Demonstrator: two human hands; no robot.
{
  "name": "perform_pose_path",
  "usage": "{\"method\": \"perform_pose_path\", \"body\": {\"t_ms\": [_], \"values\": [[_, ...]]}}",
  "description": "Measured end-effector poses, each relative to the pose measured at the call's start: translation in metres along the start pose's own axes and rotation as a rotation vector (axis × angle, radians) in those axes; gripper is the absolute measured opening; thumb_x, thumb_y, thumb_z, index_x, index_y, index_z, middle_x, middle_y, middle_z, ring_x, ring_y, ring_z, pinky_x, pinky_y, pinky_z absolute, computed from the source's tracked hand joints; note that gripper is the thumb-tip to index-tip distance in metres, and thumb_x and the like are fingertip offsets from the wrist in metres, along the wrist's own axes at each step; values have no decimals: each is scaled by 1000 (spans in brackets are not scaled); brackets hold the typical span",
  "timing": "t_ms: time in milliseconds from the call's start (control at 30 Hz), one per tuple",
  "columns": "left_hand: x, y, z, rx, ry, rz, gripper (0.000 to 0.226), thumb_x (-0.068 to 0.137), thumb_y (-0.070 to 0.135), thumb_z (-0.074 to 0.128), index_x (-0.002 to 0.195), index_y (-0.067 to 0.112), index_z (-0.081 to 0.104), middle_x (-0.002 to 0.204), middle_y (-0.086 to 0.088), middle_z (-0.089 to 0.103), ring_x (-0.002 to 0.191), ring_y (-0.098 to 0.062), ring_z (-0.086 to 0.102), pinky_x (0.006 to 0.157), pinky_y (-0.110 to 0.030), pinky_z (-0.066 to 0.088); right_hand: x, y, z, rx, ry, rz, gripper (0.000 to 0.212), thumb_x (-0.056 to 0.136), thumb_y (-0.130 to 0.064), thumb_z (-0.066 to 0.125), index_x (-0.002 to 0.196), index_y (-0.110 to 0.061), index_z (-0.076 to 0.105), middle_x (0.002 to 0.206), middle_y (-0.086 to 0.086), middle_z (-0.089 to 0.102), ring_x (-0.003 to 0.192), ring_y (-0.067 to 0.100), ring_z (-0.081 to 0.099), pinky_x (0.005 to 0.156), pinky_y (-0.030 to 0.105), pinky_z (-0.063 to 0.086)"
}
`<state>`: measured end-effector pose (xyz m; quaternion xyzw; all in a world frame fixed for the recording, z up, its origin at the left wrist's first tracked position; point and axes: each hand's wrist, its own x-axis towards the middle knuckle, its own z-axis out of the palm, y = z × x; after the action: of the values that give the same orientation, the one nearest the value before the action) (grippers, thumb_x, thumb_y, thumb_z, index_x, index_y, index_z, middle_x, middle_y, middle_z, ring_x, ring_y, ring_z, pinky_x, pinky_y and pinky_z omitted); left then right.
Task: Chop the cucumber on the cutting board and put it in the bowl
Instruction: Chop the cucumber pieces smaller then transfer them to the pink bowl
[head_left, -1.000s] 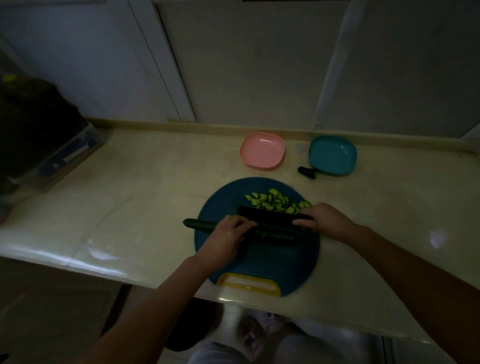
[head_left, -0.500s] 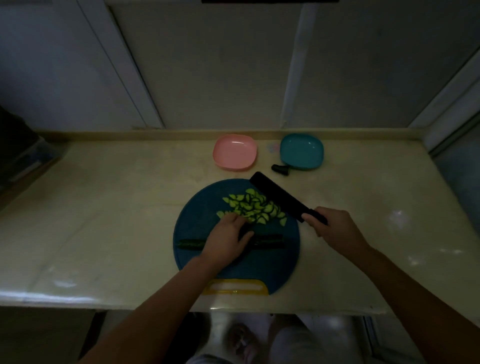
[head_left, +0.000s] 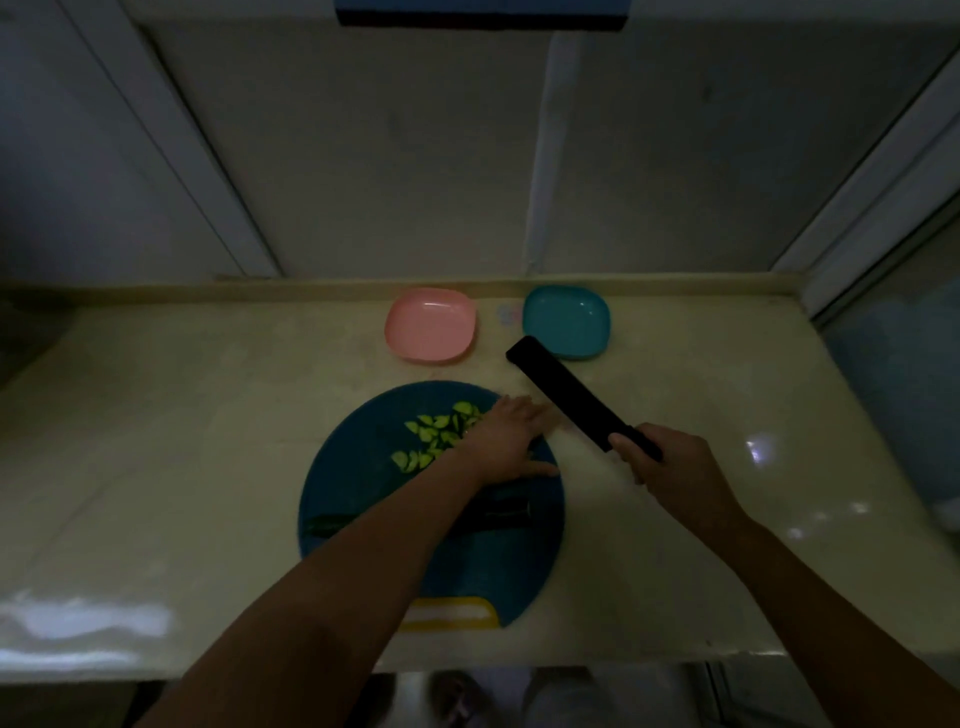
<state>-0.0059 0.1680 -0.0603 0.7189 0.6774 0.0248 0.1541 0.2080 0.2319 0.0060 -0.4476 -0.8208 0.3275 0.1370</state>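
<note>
Head cam, pretty dim: the right hand (head_left: 670, 473) is wrapped round the handle of a black knife (head_left: 563, 395), blade angled out over the bench (head_left: 182, 415), its tip close to the teal bowl (head_left: 566, 322). The left hand (head_left: 506, 441) lies flat with straight fingers at the far right edge of the round blue cutting board (head_left: 363, 467), right against the pile of chopped pieces (head_left: 431, 436). The uncut cucumber (head_left: 501, 511) lies across the board's near half, under the left forearm. A pink bowl (head_left: 431, 325) sits beside the teal one, nothing visible in either.
</note>
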Motion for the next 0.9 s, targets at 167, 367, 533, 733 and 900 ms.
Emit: {"method": "perform_pose_path", "body": {"t_ms": [167,367,533,733,900], "values": [[-18,-18,10,-61,111,111,45,91,29,56,130,8,53,138,-13,48,125,-29,46,112,-34,21,3,3,6,59,-41,30,33,90,-33,57,65,-12,60,52,3,56,46,10,51,47,24,37],[-35,-48,7,31,313,111,23,70,16,79,92,8,74,95,-8,72,98,-31,65,98,-52,36,9,2,18,77,-115,21,31,91,-33,55,70,-10,61,54,3,57,48,7,51,48,20,37],[-50,-71,-1,62,378,17,20,69,15,79,87,10,75,91,-9,72,97,-34,64,98,-57,28,7,5,20,56,-117,28,30,90,-34,55,69,-13,60,56,4,58,46,8,49,46,19,35],[-57,-52,3,-48,314,-9,43,80,37,65,109,5,68,118,-15,62,124,-36,46,108,-45,26,-11,17,30,76,-130,39,35,91,-33,55,69,-7,60,53,3,54,44,6,47,44,18,34],[-60,-33,17,-112,240,-1,39,79,33,71,106,6,65,119,-15,57,125,-31,42,112,-36,17,-25,24,44,87,-104,24,38,92,-36,55,68,-7,61,56,8,59,47,8,50,45,18,35]]}}
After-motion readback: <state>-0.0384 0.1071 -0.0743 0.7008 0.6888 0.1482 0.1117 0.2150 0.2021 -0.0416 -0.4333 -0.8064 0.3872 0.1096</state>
